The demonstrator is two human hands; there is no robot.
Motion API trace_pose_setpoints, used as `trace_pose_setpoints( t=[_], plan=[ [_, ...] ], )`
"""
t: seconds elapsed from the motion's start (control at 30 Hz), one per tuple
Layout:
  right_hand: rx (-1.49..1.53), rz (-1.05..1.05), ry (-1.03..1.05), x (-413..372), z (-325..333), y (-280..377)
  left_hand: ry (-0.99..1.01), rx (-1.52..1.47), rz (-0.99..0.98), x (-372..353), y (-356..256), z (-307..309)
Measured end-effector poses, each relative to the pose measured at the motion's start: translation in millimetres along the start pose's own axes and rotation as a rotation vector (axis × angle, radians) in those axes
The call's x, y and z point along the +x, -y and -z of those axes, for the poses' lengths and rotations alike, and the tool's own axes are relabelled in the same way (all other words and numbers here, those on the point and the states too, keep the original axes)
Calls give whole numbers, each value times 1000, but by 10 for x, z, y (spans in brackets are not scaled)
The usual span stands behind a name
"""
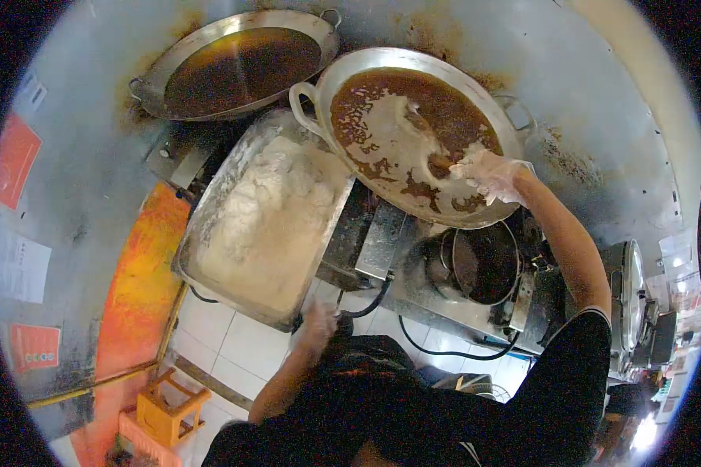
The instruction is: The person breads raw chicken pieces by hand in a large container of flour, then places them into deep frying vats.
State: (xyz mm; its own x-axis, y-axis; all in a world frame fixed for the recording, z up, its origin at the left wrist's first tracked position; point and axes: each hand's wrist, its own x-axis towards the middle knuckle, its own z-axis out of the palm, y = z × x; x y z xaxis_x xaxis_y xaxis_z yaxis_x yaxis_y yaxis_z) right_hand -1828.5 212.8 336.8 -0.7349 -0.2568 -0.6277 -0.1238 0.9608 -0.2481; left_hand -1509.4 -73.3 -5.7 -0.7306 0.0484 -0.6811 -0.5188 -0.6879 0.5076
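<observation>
My right hand (487, 176), in a clear plastic glove, reaches over the right side of a wide two-handled pan (514, 140) of brown frying oil. Its fingers are drawn together just above the oil, and whatever they hold is hard to make out. Pale foam (401, 144) spreads across the oil in front of the fingertips. Below the pan, a rectangular metal tray (181, 261) contains a heap of white flour (276, 194), partly lumpy. My left hand (318, 323), smeared by motion, is beside the tray's near right corner; its fingers cannot be read.
Another large pan (152, 101) of dark oil stands at the upper left. A pot (484, 263) with dark contents sits on the steel stove at right. An orange stool (170, 406) is on the floor at lower left. Black hoses (428, 350) run along the stove's front.
</observation>
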Motion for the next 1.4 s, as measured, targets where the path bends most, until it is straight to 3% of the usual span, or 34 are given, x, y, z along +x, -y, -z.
trace_pose_setpoints(
  t=[0.07, 0.1, 0.2, 0.27, 0.33, 0.47, 0.63, 0.77, 0.8, 0.83, 0.87, 0.93, 1.03, 1.13, 1.17, 1.23, 1.3, 1.4],
  plan=[
    [436, -153, 31, -49, -1, 138, -25, 459, -142, -102, 23, 669],
    [441, -148, 29, -101, -26, 209, -69, 646, -198, -196, 31, 1012],
    [692, -66, -50, -248, -99, 418, -541, 78, 197, -866, -406, 1000],
    [753, -106, -28, -287, -97, 500, -626, -117, 60, -481, 396, 2640],
    [772, -35, -37, -244, -124, 452, -751, -259, 26, -598, 548, 3067],
    [871, 85, -7, -327, -147, 418, -903, -150, -116, -974, 771, 3226],
    [881, 22, -182, -658, -247, 264, -916, -103, -57, -1022, 789, 3257],
    [817, -112, -358, -1526, -406, 222, -790, 24, -67, -841, 754, 3295],
    [847, -124, -433, -1694, -531, 184, -752, 219, -208, -829, 816, 3366],
    [754, -99, -513, -1816, -684, -5, -627, 742, -209, -680, 811, 3712],
    [725, -128, -599, -1943, -833, -73, -811, 701, -337, -717, 716, 3505],
    [727, -255, -787, -2230, -1126, -99, -1059, 489, -404, -770, 258, 3193],
    [700, -528, -993, -2359, -1758, -158, -1200, 378, -605, -888, -430, 2859],
    [1063, -617, -1087, -2159, -2592, -288, -1103, 266, -1029, -1069, -1144, 2005],
    [647, -583, -1134, -2021, -3109, -519, -1041, 237, -1178, -1125, -1380, 1673],
    [303, -556, -1089, -1880, -3715, -709, -992, 102, -1326, -1177, -1784, 709],
    [401, -618, -874, -1958, -3617, -587, -903, 35, -1106, -1291, -2058, 238],
    [514, -784, -842, -2132, -3159, -418, -761, 211, -1197, -1363, -2112, -145]
  ],
)
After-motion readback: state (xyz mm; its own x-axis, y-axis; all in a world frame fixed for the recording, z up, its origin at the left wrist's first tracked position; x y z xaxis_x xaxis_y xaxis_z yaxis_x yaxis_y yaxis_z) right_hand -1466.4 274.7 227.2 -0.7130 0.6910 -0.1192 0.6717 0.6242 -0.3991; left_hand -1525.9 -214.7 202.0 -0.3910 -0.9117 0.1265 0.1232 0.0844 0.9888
